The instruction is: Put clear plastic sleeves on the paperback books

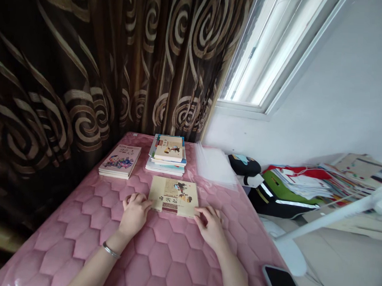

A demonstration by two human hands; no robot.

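A tan paperback book (175,195) with a picture on its cover lies flat on the pink quilted table cover (158,253). My left hand (134,213) rests at the book's near left corner, fingers curled and touching its edge. My right hand (211,226) lies at the near right corner, fingers stretched flat against the edge. A metal bangle (111,250) circles my left wrist.
Behind the book stand a stack of books (167,154) and a pink book pile (120,160). Clear plastic sleeves (215,164) lie at the back right. A phone (282,284) sits at the near right edge. A dark patterned curtain (85,67) hangs behind; bags and papers (298,184) clutter the right.
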